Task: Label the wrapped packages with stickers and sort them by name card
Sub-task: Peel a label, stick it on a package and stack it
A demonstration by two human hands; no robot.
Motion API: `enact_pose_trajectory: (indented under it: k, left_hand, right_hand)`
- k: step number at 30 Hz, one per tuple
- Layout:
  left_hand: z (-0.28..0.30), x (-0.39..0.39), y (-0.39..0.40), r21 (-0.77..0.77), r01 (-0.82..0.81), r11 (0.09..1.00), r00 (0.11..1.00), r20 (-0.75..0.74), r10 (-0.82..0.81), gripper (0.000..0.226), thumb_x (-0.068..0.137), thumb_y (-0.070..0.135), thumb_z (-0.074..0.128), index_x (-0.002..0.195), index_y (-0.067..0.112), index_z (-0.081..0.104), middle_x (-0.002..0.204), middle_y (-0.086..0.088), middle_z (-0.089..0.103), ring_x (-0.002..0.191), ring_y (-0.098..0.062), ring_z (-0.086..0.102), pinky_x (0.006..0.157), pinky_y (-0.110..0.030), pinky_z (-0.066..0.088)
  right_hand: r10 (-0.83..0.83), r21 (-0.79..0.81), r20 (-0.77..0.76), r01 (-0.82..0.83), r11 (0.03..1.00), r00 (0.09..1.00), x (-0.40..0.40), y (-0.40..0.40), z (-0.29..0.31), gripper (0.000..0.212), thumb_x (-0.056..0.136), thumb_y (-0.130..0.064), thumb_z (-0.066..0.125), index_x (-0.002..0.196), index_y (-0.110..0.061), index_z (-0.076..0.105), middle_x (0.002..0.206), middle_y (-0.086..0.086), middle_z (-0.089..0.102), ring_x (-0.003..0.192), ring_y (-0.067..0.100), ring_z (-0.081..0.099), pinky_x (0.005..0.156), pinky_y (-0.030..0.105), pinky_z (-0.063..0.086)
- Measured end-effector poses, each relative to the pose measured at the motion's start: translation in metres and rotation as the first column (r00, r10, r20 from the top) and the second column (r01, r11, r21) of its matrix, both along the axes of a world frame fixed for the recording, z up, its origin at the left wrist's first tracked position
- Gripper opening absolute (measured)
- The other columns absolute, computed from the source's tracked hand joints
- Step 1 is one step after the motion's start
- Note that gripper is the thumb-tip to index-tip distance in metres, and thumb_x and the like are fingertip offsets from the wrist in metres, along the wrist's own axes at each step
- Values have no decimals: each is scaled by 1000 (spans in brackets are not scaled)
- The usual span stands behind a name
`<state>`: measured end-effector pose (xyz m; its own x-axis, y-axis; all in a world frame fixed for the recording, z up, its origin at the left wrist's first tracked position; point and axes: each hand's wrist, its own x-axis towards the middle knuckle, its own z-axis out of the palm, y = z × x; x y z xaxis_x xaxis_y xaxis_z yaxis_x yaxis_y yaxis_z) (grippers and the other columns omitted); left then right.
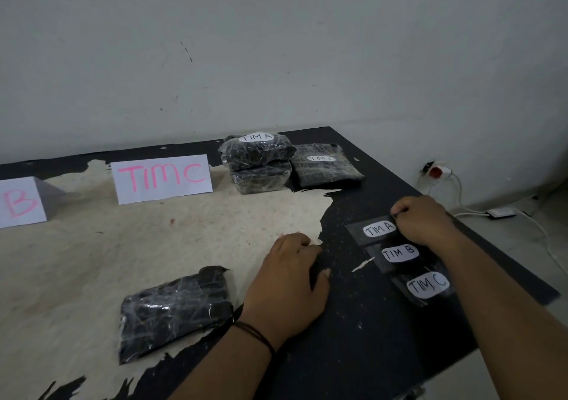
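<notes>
A black wrapped package [175, 310] with no sticker lies near, on the left part of the surface [368, 338]. Just right of it, the left hand [289, 279] rests flat on the surface with loose fingers and holds nothing.

Further right, three white stickers sit in a row close to the right edge. The "TIM A" sticker [379, 229] is the far one, the "TIM B" sticker [399, 253] is in the middle, and the "TIM C" sticker [427, 285] is the near one. The right hand [422, 219] is curled and pinches the far right end of the "TIM A" sticker.

At the far edge, two packages are stacked; the top package [256, 150] has a "TIM A" label. A package with a "TIM C" label [325, 164] lies touching the stack on its right.

To the left stands a white "TIM C" card [162, 178]. Another card showing "B" [21, 202] is cut off at the left edge. The pale middle of the surface between the cards and the near package is open.
</notes>
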<state>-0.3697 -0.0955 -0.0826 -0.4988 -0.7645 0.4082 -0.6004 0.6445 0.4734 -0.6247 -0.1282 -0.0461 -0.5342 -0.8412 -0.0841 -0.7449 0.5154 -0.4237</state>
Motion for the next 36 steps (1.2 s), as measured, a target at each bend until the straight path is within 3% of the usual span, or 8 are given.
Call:
enact_pose_trajectory:
  k: [8,11,13,21,27,31,36]
  left_hand:
    - [1,0,1,2,-1,1000,1000,-8,1,39,91,41,49,124,22,56,124,8,45,117,-4,39,101,-13,30]
    - [0,0,1,3,0,1000,1000,-14,0,39,91,40,49,123,21,57,123,8,46,115,-3,40,101,-14,32]
    - [0,-1,1,2,0,1000,1000,-17,0,39,91,41,49,124,22,56,123,8,46,115,-3,40,100,-13,31]
    - [-1,-1,0,-6,3,1000,1000,-18,-3,39,90,40,49,123,21,57,121,8,48,114,-4,42,100,-14,32]
    - [1,0,1,-18,9,1000,1000,-22,-9,38,90,39,50,123,20,57,120,7,48,112,-4,42,97,-10,28]
    - [1,0,1,-16,10,1000,1000,-26,-10,37,90,38,51,121,20,58,118,7,49,111,-4,43,97,-11,29]
    - [1,-1,1,-13,4,1000,1000,-20,-4,37,90,38,51,121,20,59,118,7,50,111,-5,44,96,-11,28]
  right_hand:
    - [0,7,-17,0,1000,1000,-2,-4,-2,20,85,-19,48,93,-31,62,123,8,54,115,31,47,99,51,39]
    - [24,-8,-78,-24,1000,997,-2,-2,-5,15,86,-29,53,98,-33,61,123,6,54,114,29,48,99,50,40]
    - [33,-27,-113,-36,999,993,-1,0,-7,4,88,-37,54,88,-34,57,118,5,55,112,28,49,97,51,42]
    - [36,-50,-104,-41,998,994,-2,-2,-8,9,88,-36,55,80,-34,58,114,7,58,109,30,52,94,51,44]
    - [-97,14,-161,100,995,982,-3,-2,-10,28,84,-26,45,95,-5,61,102,18,58,96,35,53,91,47,46]
    - [-112,52,-155,121,991,982,2,-3,-10,31,85,-24,44,107,-9,61,110,17,56,103,34,52,93,47,45]
    - [-87,54,-104,93,994,991,4,-2,-7,30,83,-26,45,103,-14,64,107,13,60,100,31,54,91,47,46]
